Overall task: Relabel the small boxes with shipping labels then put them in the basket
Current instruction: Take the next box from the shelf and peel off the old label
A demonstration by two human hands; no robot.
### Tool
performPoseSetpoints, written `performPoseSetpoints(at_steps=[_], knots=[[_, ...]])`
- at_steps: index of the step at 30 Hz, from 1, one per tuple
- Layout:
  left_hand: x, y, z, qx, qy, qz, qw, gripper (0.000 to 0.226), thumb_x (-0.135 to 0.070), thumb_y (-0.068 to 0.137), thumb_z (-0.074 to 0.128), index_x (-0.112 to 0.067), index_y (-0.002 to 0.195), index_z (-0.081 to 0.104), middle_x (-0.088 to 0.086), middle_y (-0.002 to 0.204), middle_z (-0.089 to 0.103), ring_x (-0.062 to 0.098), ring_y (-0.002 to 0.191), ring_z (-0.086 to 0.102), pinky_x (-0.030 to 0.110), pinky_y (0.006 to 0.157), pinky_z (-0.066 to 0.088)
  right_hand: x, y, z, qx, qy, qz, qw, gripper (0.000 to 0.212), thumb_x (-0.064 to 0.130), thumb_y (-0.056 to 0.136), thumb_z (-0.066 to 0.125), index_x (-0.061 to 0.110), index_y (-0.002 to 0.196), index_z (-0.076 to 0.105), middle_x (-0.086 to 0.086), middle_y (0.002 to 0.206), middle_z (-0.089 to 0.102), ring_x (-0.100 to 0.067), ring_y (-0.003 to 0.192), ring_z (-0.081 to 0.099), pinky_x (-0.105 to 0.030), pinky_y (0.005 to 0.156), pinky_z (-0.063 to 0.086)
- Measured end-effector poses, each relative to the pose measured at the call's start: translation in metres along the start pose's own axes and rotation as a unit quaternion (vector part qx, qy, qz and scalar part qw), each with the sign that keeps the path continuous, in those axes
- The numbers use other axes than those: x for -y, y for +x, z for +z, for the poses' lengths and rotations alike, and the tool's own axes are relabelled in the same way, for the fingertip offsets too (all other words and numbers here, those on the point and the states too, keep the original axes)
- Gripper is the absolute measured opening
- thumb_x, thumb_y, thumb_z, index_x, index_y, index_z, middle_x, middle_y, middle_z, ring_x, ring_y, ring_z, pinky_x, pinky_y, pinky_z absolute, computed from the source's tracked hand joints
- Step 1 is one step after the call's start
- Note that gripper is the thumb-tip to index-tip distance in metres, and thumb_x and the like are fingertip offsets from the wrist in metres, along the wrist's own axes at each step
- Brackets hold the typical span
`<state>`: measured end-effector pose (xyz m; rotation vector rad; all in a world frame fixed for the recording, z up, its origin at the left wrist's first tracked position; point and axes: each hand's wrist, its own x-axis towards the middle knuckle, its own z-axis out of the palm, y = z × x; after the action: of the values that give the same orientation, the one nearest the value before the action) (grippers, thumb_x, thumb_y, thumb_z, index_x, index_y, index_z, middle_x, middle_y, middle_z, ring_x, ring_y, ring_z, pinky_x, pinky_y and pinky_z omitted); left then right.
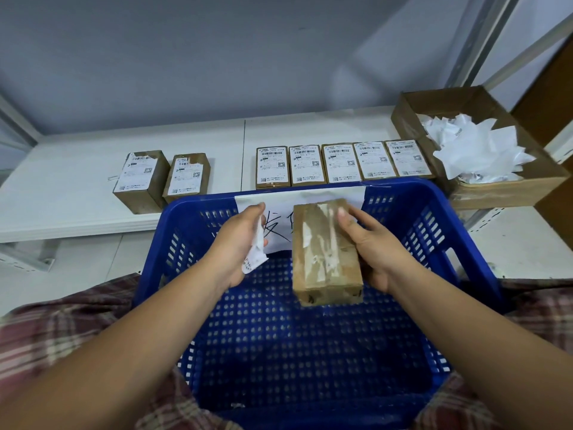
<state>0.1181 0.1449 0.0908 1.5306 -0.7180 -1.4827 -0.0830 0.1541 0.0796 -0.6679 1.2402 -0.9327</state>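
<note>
A: Blue basket (434,231), what is in it?
B: Perforated floor showing, and a paper sign (279,200) with handwritten marks on its far wall. It sits in front of the worktop's (77,206) near edge.

A: The hands?
B: Both are over the basket. The right hand (378,243) grips a small box (325,252) from its right side, fingers curled round it. The box is brown, top face bare with glossy tape and paper shreds, and is held clear of the basket floor. The left hand (238,243) is closed round a peeled label (255,256), crumpled.

A: On the worktop?
B: Five labelled boxes (341,162) stand side by side, touching, near the near edge. Two boxes with torn labels (141,178) stand apart to the left of them.

A: Other containers?
B: An open cardboard carton (508,190) at the right end, heaped with white paper scraps (474,150).
</note>
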Motion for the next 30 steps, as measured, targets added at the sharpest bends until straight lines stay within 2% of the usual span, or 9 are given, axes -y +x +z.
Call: performPoseSetpoints(at_steps=[4, 6, 9, 12, 14, 18, 23, 28, 30], knots=[[0.015, 0.001, 0.009, 0.078, -0.012, -0.057, 0.995, 0.025, -0.033, 0.092, 0.055, -0.011, 0.082, 0.058, 0.01, 0.074, 0.06, 0.022, 0.062, 0.054, 0.031, 0.062, 0.045, -0.013, 0.0, 0.008, -0.003, -0.009, 0.036, 0.999, 0.05, 0.019, 0.089, 0.069, 0.026, 0.134, 0.048, -0.01, 0.1, 0.068, -0.018, 0.077, 0.064, -0.027, 0.058, 0.055], [0.041, 0.001, 0.018, 0.163, 0.016, -0.055, 0.985, 0.027, -0.032, 0.09, 0.057, -0.005, 0.086, 0.059, 0.017, 0.07, 0.061, 0.026, 0.064, 0.056, 0.032, 0.069, 0.052, -0.037, -0.003, 0.024, 0.024, -0.042, 0.093, 0.994, 0.058, 0.032, 0.091, 0.067, 0.019, 0.142, 0.044, -0.006, 0.095, 0.065, -0.012, 0.07, 0.059, -0.021, 0.055, 0.051], [0.084, -0.019, 0.028, 0.094, -0.03, -0.158, 0.982, 0.03, -0.026, 0.097, 0.048, -0.006, 0.078, 0.058, 0.018, 0.061, 0.057, 0.029, 0.057, 0.052, 0.033, 0.062, 0.05, -0.05, 0.002, 0.034, 0.003, -0.116, 0.06, 0.991, 0.073, 0.044, 0.088, 0.068, 0.022, 0.148, 0.033, 0.001, 0.073, 0.054, -0.011, 0.063, 0.051, -0.025, 0.063, 0.047], [0.075, -0.024, 0.026, 0.017, -0.07, -0.105, 0.992, 0.02, -0.022, 0.1, 0.045, -0.01, 0.09, 0.057, 0.006, 0.078, 0.063, 0.019, 0.068, 0.057, 0.028, 0.062, 0.048, -0.047, 0.006, 0.024, 0.012, -0.177, 0.014, 0.984, 0.065, 0.034, 0.085, 0.073, 0.027, 0.141, 0.04, 0.001, 0.093, 0.062, -0.012, 0.073, 0.06, -0.029, 0.067, 0.05], [0.055, -0.019, 0.026, 0.028, -0.115, -0.099, 0.988, 0.024, -0.023, 0.102, 0.04, -0.008, 0.093, 0.056, 0.007, 0.097, 0.066, 0.023, 0.084, 0.061, 0.035, 0.075, 0.05, -0.053, 0.001, 0.021, 0.025, -0.16, 0.017, 0.987, 0.062, 0.022, 0.083, 0.075, 0.029, 0.136, 0.043, -0.001, 0.115, 0.063, -0.015, 0.093, 0.066, -0.027, 0.073, 0.055], [0.044, -0.012, 0.025, 0.05, -0.14, -0.09, 0.985, 0.024, -0.021, 0.103, 0.038, -0.006, 0.095, 0.055, 0.006, 0.122, 0.062, 0.027, 0.125, 0.051, 0.047, 0.108, 0.037, -0.057, -0.008, 0.027, 0.037, -0.126, -0.025, 0.991, 0.083, 0.022, 0.079, 0.08, 0.03, 0.146, 0.031, 0.016, 0.11, 0.059, -0.005, 0.098, 0.064, -0.019, 0.075, 0.055], [0.042, -0.02, 0.025, 0.087, -0.172, -0.084, 0.978, 0.014, -0.021, 0.101, 0.043, -0.01, 0.099, 0.052, 0.009, 0.121, 0.066, 0.02, 0.105, 0.065, 0.04, 0.088, 0.051, -0.053, -0.009, 0.021, 0.038, -0.171, -0.029, 0.984, 0.101, 0.011, 0.078, 0.078, 0.033, 0.152, 0.013, 0.015, 0.11, 0.055, -0.01, 0.101, 0.062, -0.026, 0.081, 0.054], [0.029, -0.015, 0.019, 0.056, -0.158, -0.048, 0.985, 0.019, -0.006, 0.097, 0.05, -0.011, 0.079, 0.043, 0.015, 0.108, 0.068, 0.022, 0.099, 0.067, 0.039, 0.074, 0.053, -0.05, -0.003, 0.018, 0.009, -0.127, -0.019, 0.992, 0.079, 0.01, 0.084, 0.069, 0.029, 0.149, 0.029, -0.002, 0.125, 0.059, -0.022, 0.103, 0.066, -0.041, 0.09, 0.056], [0.028, -0.015, 0.018, 0.027, -0.113, -0.023, 0.993, 0.019, -0.001, 0.096, 0.05, -0.01, 0.084, 0.039, 0.015, 0.096, 0.069, 0.02, 0.076, 0.069, 0.03, 0.059, 0.054, -0.047, -0.001, 0.017, 0.003, -0.086, -0.013, 0.996, 0.071, 0.01, 0.086, 0.066, 0.03, 0.146, 0.034, -0.004, 0.119, 0.062, -0.024, 0.096, 0.069, -0.04, 0.082, 0.059]])
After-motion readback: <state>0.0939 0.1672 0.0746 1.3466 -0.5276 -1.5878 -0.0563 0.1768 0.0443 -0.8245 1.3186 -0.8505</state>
